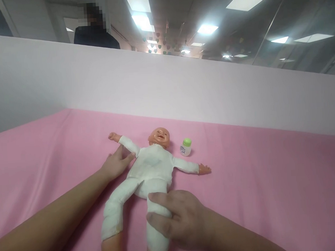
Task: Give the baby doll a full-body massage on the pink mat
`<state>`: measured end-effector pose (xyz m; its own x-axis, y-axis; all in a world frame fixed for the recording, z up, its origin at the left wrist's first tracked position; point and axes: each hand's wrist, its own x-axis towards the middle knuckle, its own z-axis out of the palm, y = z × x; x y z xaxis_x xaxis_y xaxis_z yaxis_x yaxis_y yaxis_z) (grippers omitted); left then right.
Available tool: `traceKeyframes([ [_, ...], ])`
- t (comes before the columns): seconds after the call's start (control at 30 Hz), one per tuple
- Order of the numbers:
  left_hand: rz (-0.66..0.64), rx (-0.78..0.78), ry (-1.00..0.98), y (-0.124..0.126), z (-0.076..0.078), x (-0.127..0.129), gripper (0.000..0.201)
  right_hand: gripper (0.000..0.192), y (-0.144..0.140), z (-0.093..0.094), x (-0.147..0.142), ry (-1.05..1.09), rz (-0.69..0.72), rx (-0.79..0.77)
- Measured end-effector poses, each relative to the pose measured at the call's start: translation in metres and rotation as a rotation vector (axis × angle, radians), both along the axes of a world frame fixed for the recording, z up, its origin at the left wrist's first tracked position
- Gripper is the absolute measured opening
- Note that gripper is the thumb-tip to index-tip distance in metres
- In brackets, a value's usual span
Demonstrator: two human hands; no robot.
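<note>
A baby doll (154,161) lies on its back on a pink sheet, with a white cloth body, arms spread and legs toward me. My left hand (117,163) rests beside its arm on the left, thumb and fingers apart. The thumb touches the doll near the armpit; the fingertips reach the arm's underside and are partly hidden. Over the doll's right-hand leg, my right hand (180,218) curls its fingers around the thigh and knee. Its thumb is out of sight. Near the doll's head stands a small clear bottle (185,149) with a green cap.
The pink sheet (257,180) covers the surface, with folds on the left. A white wall panel (168,88) rises along the far side. Beyond it, a person in dark clothing (95,37) is at the upper left, beneath lit ceiling panels.
</note>
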<state>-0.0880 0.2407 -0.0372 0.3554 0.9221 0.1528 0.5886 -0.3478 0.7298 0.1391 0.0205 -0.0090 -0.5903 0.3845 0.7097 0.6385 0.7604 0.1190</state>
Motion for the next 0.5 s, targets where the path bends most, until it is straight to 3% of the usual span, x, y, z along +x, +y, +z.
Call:
traceKeyframes([
  [0.13, -0.072, -0.051, -0.406, -0.003, 0.003, 0.006, 0.083, 0.038, 0.002, -0.008, -0.003, -0.022, -0.016, -0.134],
  [0.23, -0.125, -0.066, -0.530, -0.009, 0.005, 0.011, 0.086, 0.031, 0.003, -0.012, -0.005, -0.025, -0.027, -0.118],
  [0.37, -0.124, 0.061, -0.422, -0.023, 0.010, 0.015, 0.089, 0.035, 0.008, -0.005, -0.001, 0.058, -0.063, -0.065],
  [0.5, -0.253, 0.234, -0.160, -0.037, 0.014, 0.020, 0.080, 0.039, 0.023, 0.002, 0.011, 0.175, -0.192, -0.056],
])
